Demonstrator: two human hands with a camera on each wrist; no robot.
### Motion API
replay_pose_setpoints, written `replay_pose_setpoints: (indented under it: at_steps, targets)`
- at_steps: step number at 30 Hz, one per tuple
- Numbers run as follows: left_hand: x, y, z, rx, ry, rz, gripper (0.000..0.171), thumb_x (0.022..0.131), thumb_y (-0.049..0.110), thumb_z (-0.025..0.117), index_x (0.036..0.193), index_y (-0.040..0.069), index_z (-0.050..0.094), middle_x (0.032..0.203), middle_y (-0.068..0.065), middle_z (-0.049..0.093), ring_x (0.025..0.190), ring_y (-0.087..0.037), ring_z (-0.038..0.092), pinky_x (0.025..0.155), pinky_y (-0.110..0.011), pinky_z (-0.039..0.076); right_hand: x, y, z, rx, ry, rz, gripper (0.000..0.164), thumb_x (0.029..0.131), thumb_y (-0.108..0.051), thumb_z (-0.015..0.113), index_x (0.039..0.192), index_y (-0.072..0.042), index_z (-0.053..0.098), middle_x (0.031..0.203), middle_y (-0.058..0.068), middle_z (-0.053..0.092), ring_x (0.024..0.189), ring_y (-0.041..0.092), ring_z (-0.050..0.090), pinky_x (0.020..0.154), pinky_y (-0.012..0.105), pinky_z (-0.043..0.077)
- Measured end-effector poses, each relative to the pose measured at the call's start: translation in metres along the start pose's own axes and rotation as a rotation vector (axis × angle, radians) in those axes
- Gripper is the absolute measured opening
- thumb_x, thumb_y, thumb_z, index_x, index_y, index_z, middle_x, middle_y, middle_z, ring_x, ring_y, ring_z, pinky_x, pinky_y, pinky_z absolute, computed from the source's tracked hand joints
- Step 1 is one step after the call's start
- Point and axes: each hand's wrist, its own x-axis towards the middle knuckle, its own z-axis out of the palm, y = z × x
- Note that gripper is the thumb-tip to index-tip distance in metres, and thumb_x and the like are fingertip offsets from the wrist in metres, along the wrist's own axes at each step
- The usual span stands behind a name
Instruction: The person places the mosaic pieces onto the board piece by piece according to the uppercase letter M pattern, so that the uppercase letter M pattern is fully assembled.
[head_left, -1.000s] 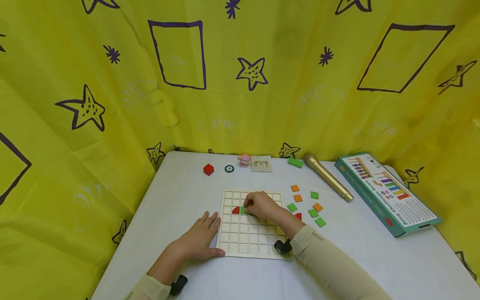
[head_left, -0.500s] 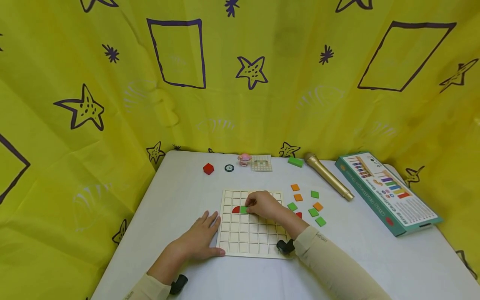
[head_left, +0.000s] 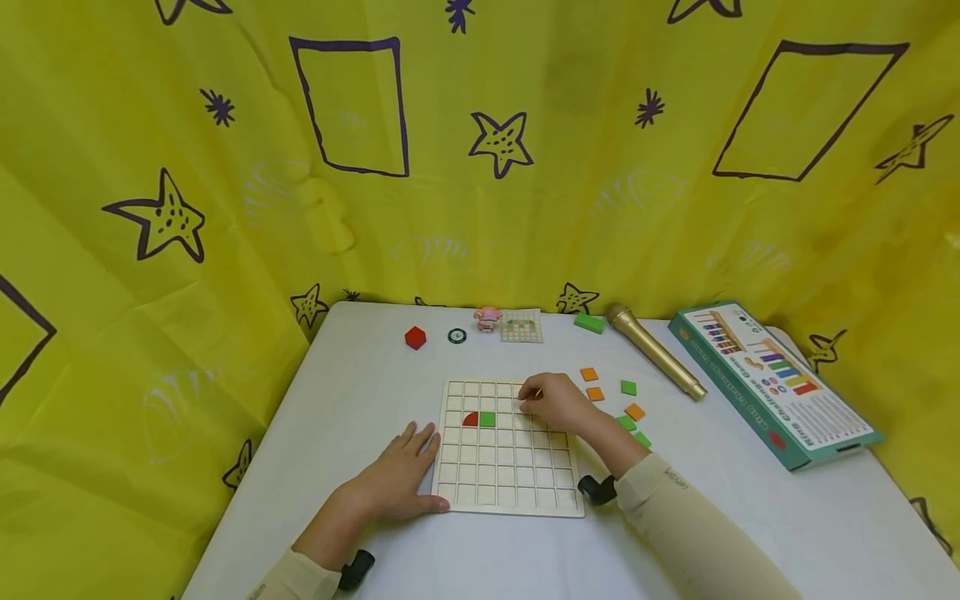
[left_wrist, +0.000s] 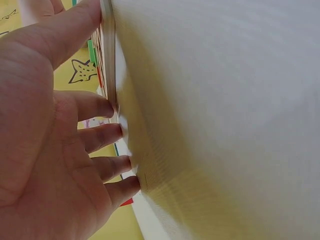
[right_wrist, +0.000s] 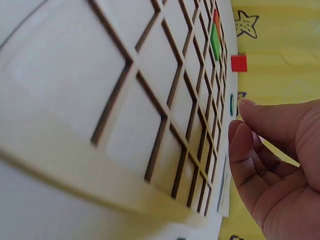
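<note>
A pale wooden grid board (head_left: 495,498) lies on the white table. Side by side in one of its upper rows are a red quarter-round tile (head_left: 471,419) and a green square tile (head_left: 487,419). My left hand (head_left: 397,475) rests flat along the board's left side, fingers spread and thumb at the near left corner. In the left wrist view, its fingertips meet the tabletop beside the board's edge (left_wrist: 108,55). Over the board's upper right part is my right hand (head_left: 564,404), loosely curled. The right wrist view shows nothing between its thumb and forefinger.
Orange tiles (head_left: 588,374) and green tiles (head_left: 628,387) lie loose right of the board. Behind stand a red many-sided die (head_left: 416,337), a round disc (head_left: 457,336), a pink figurine (head_left: 488,318), a pattern card (head_left: 522,327) and a green block (head_left: 589,322). A gold microphone (head_left: 656,350) and game box (head_left: 772,383) lie right.
My right hand has drawn away from the green square tile toward the right, leaving it in its cell beside the red one. My left hand has stayed in place.
</note>
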Motion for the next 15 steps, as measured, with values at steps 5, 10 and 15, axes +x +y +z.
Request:
replay_pose_setpoints:
  at_steps: [5,10,15]
  targets:
    - [0.001,0.0,0.0,0.0,0.005,-0.003,0.102,0.082,0.062,0.073,0.155,0.002,0.036,0.164,-0.013,0.026,0.151,-0.042,0.014,0.118,-0.055,0.025,-0.006,0.014,-0.014,0.04,0.028,-0.011,0.008,0.093,-0.011,0.072,0.1,-0.007,0.073,0.09,0.001,0.065,0.08,0.017,0.058,0.069,0.032,0.051]
    - [0.001,0.0,0.0,-0.002,0.005,0.001,0.102,0.082,0.063,0.072,0.154,0.002,0.037,0.164,-0.014,0.026,0.151,-0.043,0.015,0.117,-0.056,0.025,-0.013,0.026,-0.028,0.033,0.046,0.015,0.01,0.093,-0.012,0.072,0.101,-0.006,0.072,0.09,0.002,0.065,0.08,0.018,0.058,0.066,0.031,0.051]
    - [0.002,0.0,0.001,0.004,-0.001,-0.007,0.102,0.081,0.064,0.072,0.155,0.003,0.036,0.164,-0.013,0.026,0.151,-0.043,0.015,0.117,-0.056,0.026,-0.022,0.038,-0.041,0.021,0.062,0.059,0.01,0.093,-0.011,0.071,0.102,-0.004,0.071,0.089,0.003,0.064,0.079,0.019,0.057,0.065,0.032,0.051]
